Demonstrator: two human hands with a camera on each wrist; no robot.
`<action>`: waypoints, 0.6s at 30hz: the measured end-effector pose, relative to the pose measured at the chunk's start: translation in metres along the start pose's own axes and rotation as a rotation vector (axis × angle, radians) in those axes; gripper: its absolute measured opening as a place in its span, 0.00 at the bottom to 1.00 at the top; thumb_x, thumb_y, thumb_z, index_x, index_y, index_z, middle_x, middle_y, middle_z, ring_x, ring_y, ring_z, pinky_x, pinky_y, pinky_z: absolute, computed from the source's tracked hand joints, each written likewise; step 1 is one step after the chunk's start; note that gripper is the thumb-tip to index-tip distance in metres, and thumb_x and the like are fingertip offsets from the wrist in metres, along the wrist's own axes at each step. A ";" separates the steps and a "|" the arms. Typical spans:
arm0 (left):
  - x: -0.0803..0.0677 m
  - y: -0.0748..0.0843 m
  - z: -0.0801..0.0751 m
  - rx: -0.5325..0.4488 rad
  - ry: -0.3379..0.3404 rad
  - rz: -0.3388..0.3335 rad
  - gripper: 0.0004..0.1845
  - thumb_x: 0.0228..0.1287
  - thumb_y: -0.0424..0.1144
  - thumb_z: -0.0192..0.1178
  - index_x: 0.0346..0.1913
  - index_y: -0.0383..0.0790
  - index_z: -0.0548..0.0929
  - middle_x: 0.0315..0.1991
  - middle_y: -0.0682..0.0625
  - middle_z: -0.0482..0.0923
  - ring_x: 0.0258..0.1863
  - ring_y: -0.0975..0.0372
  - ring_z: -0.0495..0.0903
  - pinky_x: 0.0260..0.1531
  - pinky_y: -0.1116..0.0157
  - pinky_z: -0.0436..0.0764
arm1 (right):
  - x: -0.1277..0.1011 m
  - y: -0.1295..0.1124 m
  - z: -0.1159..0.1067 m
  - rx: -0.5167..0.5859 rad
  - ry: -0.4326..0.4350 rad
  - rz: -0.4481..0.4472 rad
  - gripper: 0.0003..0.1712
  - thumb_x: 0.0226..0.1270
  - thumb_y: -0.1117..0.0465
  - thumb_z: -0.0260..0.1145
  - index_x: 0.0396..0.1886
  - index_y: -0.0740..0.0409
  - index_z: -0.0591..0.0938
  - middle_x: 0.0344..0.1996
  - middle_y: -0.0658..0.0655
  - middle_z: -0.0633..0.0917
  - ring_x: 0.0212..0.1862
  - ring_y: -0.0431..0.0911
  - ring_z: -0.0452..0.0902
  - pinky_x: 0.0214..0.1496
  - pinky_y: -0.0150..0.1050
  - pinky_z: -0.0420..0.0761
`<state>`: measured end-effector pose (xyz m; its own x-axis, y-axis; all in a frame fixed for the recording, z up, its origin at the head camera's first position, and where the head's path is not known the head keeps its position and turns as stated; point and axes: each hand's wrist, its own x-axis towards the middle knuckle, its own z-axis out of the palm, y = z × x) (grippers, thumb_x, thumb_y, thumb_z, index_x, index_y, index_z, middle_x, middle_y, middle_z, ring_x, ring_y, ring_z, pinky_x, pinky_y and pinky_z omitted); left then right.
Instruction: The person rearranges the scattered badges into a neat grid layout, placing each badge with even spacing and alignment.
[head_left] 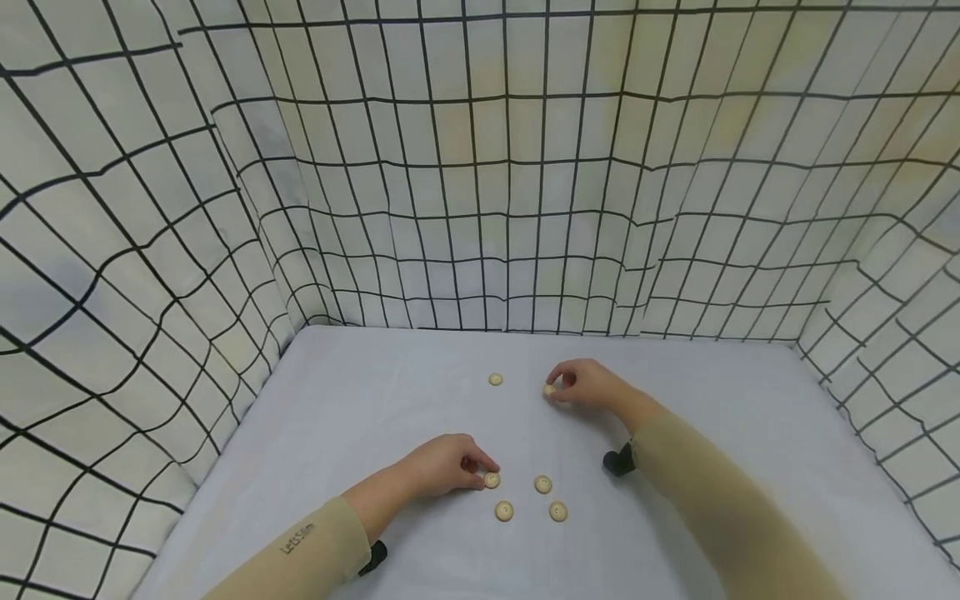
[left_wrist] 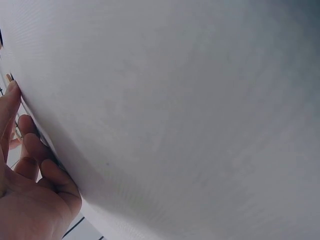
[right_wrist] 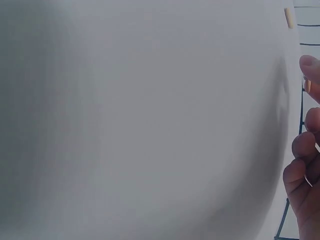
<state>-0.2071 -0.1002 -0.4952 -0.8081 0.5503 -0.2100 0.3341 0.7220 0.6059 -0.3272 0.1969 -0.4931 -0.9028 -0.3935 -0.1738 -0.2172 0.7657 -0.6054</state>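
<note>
My left hand (head_left: pixel 446 467) pinches a round pale wooden button (head_left: pixel 492 480) between thumb and index finger, low at the tabletop. Farther back and to the right, my right hand (head_left: pixel 588 385) holds a similar button (head_left: pixel 549 389) by its edge in a pinch. Close to the left hand lie three more buttons: one in front (head_left: pixel 504 510), one to the right (head_left: pixel 543 483) and one at the front right (head_left: pixel 558 511). Another button (head_left: pixel 496 379) lies at the back, left of the right hand. In the wrist views, the fingers sit at the frame edges.
A white-covered table (head_left: pixel 360 375) spreads beneath both hands. Pale walls (head_left: pixel 487 183) with a black grid enclose it at the back and both sides. Black wrist devices (head_left: pixel 619 460) sit under the tan sleeves.
</note>
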 end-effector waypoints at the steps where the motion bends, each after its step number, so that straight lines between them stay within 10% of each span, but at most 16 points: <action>1: 0.000 0.000 0.000 0.002 0.000 0.002 0.11 0.59 0.41 0.72 0.45 0.56 0.90 0.30 0.62 0.74 0.32 0.68 0.71 0.36 0.67 0.73 | 0.002 0.000 0.000 -0.005 0.006 0.000 0.15 0.60 0.53 0.74 0.46 0.48 0.86 0.29 0.51 0.78 0.33 0.45 0.71 0.35 0.40 0.72; 18: -0.002 0.000 0.000 -0.008 -0.004 -0.004 0.12 0.59 0.42 0.72 0.45 0.58 0.90 0.31 0.62 0.74 0.32 0.68 0.72 0.36 0.68 0.74 | 0.024 -0.004 0.006 -0.052 0.048 0.053 0.14 0.61 0.51 0.73 0.46 0.47 0.86 0.33 0.52 0.78 0.37 0.46 0.71 0.39 0.41 0.70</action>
<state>-0.2056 -0.1014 -0.4948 -0.8074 0.5490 -0.2161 0.3265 0.7209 0.6113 -0.3454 0.1812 -0.4997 -0.9300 -0.3277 -0.1664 -0.1864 0.8108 -0.5549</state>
